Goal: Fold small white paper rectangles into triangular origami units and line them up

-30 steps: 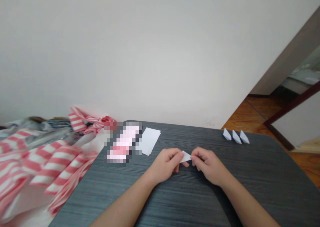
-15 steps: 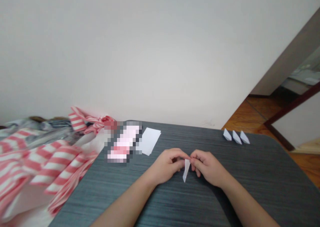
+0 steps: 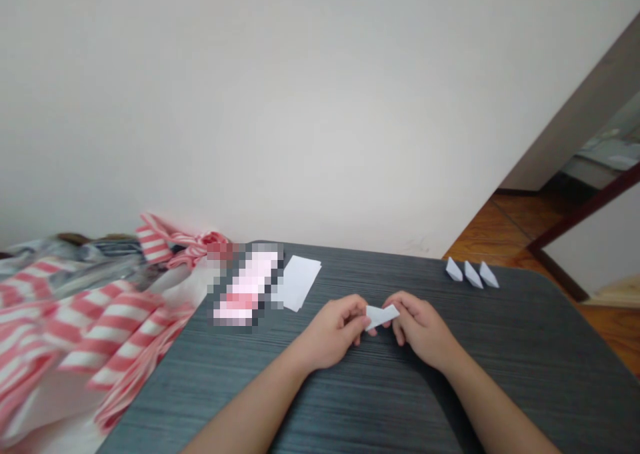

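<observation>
Between my two hands is a small folded piece of white paper (image 3: 381, 316), held just above the dark table (image 3: 350, 401). My left hand (image 3: 334, 331) pinches its left end between thumb and fingers. My right hand (image 3: 419, 327) has its thumb and fingers closed at the paper's right end, partly behind it. Three small folded white paper shapes (image 3: 473, 274) stand in a row at the table's far right. A small stack of flat white paper sheets (image 3: 299, 282) lies beyond my left hand.
A pixelated, pinkish flat object (image 3: 250, 284) lies left of the sheets. Red-and-white striped cloth (image 3: 107, 331) is heaped left of the table. Behind the table rises a pale wall (image 3: 320, 121); wooden floor (image 3: 493, 231) shows at the right.
The folded paper has turned from hanging nearly upright to lying sideways between my hands. My left fingers now grip its left end. The sheets and the three folded shapes stay put.
</observation>
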A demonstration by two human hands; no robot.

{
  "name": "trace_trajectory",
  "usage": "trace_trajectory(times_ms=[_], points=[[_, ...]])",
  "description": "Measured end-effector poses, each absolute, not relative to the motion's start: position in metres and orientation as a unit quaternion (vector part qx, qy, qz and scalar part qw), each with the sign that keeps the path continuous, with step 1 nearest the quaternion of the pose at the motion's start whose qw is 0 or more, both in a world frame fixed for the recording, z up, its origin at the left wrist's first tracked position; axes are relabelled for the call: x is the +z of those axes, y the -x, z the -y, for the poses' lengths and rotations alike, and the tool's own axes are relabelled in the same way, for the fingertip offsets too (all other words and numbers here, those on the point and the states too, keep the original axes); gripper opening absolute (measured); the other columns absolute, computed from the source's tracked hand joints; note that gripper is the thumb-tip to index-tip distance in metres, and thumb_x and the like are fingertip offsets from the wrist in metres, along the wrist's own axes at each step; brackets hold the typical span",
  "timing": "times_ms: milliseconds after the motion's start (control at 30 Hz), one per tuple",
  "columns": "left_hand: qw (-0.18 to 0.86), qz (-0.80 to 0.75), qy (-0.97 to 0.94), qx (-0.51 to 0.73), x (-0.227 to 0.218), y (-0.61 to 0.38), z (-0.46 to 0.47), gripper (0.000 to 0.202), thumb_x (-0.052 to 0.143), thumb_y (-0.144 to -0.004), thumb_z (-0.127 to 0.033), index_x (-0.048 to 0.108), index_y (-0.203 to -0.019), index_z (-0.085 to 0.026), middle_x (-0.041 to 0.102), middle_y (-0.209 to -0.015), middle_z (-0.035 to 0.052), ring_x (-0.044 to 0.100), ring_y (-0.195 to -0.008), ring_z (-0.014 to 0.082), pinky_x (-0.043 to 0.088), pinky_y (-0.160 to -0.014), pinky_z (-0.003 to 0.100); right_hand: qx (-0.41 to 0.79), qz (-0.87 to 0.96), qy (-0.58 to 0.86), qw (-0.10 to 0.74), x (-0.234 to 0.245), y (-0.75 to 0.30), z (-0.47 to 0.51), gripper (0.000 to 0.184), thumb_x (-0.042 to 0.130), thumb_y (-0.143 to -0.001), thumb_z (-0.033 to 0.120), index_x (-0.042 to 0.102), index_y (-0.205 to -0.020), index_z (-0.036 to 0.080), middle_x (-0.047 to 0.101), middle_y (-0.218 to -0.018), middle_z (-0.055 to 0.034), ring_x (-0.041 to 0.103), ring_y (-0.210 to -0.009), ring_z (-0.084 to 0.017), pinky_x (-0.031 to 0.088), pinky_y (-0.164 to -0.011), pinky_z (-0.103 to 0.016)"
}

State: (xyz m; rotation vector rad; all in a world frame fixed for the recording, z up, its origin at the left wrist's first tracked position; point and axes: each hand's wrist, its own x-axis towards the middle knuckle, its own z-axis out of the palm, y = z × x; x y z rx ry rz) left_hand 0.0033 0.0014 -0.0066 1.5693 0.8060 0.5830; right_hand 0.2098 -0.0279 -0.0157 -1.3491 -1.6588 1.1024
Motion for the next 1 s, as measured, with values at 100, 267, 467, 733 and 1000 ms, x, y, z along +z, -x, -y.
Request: trace_trajectory(times_ms=[100,267,467,733,1000], points=[[0.581,-0.359,-0.682,0.263,-0.0114,-0.0039,-0.0014,0.011,0.05,-0.092,-0.025,0.057,-0.088,-0.017,0.064,-0.076,-0.0001,0.052,-0.059,0.0097,0.039,-0.056,0.02,0.434,0.628,0.521,0.38,-0.0198,-0.2143,0.0271,0.034,0.037,-0.101,0.037,0.06,-0.083,0.018,0.055,-0.049,0.0047,0.048,-0.042,-0.011,0.037,-0.048,-0.022],[0.555,-0.377,-0.677,0.303,-0.0162,-0.004,-0.0021,0.013,0.047,-0.094,-0.028,0.055,-0.091,-0.018,0.052,-0.065,-0.0046,0.048,-0.053,0.0088,0.036,-0.051,0.02,0.435,0.624,0.528,0.377,-0.0208,-0.2181,0.0286,0.032,0.04,-0.1,0.036,0.06,-0.082,0.018,0.054,-0.049,0.0047,0.048,-0.042,-0.011,0.037,-0.048,-0.022],[0.555,-0.373,-0.677,0.307,-0.0132,-0.0035,-0.0025,0.013,0.045,-0.096,-0.028,0.053,-0.092,-0.018,0.051,-0.063,-0.0054,0.048,-0.052,0.0083,0.037,-0.051,0.019,0.428,0.63,0.534,0.365,-0.0175,-0.2145,0.028,0.008,0.056,-0.089,0.024,0.06,-0.084,0.019,0.054,-0.057,0.0054,0.053,-0.049,-0.011,0.04,-0.052,-0.022],[0.568,-0.364,-0.684,0.277,-0.0138,-0.0046,-0.0008,0.008,0.052,-0.092,-0.025,0.054,-0.098,-0.019,0.068,-0.084,0.0002,0.054,-0.057,0.0083,0.041,-0.054,0.019,0.418,0.655,0.521,0.351,-0.0156,-0.2147,0.0293,0.013,0.053,-0.091,0.025,0.062,-0.086,0.018,0.056,-0.057,0.0042,0.054,-0.052,-0.012,0.041,-0.054,-0.023],[0.565,-0.355,-0.692,0.276,-0.0113,-0.0041,-0.001,0.011,0.05,-0.095,-0.029,0.053,-0.093,-0.019,0.071,-0.09,0.0016,0.054,-0.057,0.0082,0.042,-0.056,0.02,0.459,0.638,0.508,0.353,-0.0148,-0.2158,0.0291,0.016,0.051,-0.092,0.027,0.063,-0.088,0.017,0.064,-0.069,0.0008,0.054,-0.051,-0.011,0.041,-0.053,-0.022]])
